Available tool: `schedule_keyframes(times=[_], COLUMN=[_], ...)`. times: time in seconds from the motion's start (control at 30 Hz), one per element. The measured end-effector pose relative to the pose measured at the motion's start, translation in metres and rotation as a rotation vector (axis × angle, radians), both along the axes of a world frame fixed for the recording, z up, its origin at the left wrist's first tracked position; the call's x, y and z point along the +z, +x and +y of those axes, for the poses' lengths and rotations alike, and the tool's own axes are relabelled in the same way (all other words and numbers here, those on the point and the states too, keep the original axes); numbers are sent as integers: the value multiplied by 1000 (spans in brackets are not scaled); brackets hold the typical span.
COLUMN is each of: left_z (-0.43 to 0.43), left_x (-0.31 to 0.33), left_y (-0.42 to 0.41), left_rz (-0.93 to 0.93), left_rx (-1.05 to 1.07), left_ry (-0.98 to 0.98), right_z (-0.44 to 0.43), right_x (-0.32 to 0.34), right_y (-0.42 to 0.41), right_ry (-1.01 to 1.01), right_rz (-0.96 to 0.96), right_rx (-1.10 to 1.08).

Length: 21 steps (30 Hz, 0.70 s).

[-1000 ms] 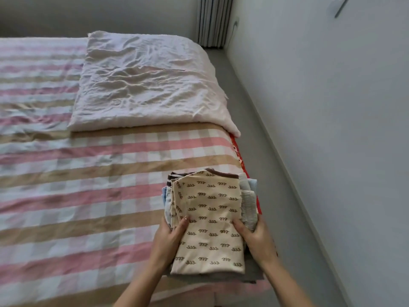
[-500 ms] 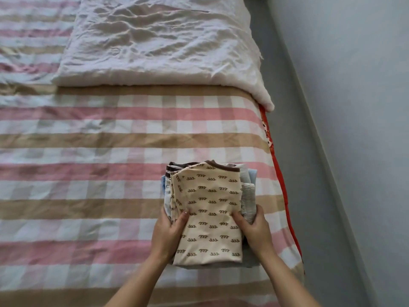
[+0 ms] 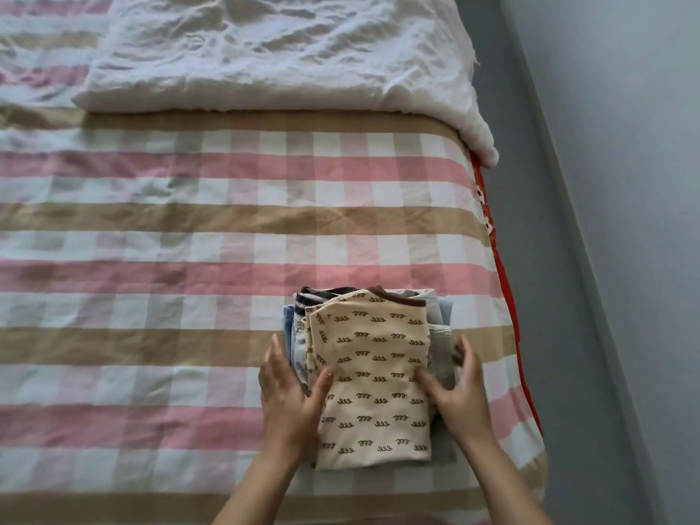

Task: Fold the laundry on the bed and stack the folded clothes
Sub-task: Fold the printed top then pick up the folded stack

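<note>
Folded clothes stack (image 3: 373, 380), near right on bed (image 3: 189, 221): left hand (image 3: 291, 395) and right hand (image 3: 460, 399) grip just loosened, fingers open; stacking apparently finished

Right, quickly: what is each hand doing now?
Left hand: open, fingers straight against the stack of clothes.
Right hand: open, touching the same stack.

left grip (image 3: 291, 392): fingers straight, thumb out | right grip (image 3: 460, 395): fingers loosely spread, thumb inward

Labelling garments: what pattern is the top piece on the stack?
The top piece is cream with small brown squiggles, brown trim; head view.
</note>
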<state>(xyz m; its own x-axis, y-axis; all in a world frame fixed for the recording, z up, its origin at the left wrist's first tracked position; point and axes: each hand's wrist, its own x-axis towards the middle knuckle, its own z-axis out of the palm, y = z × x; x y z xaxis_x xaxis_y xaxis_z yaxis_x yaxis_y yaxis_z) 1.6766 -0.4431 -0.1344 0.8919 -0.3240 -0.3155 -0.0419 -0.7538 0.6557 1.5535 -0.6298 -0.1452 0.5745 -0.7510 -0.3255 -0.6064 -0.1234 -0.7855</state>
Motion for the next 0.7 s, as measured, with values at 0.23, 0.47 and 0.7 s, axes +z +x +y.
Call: schedule_keyframes(times=[0.23,0.47,0.7], left_z=[-51,-54,6], left_x=[3,-6,66], left_y=[10,18,16], left_rz=[-518,-346,-138], left_rx=[-513,-569,-492], left_ry=[124,249,186], right_z=[17,4,17], right_x=[8,-1,83], right_y=[54,60,40], right_ry=[-653,-568,-538], right_rz=[102,307,174], right_rx=[464,583,588])
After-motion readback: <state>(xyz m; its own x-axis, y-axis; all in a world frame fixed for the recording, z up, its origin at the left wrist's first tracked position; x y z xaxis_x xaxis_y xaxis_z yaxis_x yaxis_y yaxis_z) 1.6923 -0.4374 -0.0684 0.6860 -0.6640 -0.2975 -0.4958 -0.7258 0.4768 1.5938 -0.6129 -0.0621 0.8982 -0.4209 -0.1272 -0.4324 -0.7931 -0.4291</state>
